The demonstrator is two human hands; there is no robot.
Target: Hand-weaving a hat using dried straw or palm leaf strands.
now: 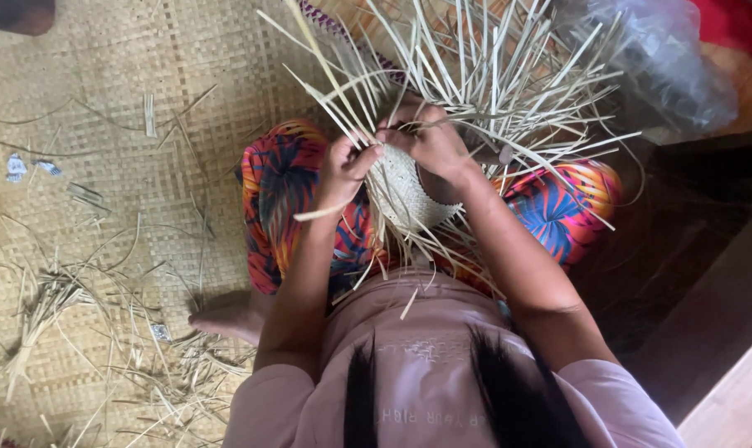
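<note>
A half-woven pale straw piece (405,191) rests in my lap, with many long loose straw strips (484,75) fanning up and out from it. My left hand (345,166) pinches a strip at the woven piece's left edge. At the top edge my right hand (430,137) grips several strips, close beside the left hand. Both hands sit above my knees, which are covered by bright orange, blue and red patterned trousers (280,199).
A woven straw mat (102,166) covers the floor, littered with cut straw scraps (69,307) at lower left. My bare foot (231,315) rests on it. A clear plastic bag (658,58) lies at upper right, beside dark wooden boards (708,274).
</note>
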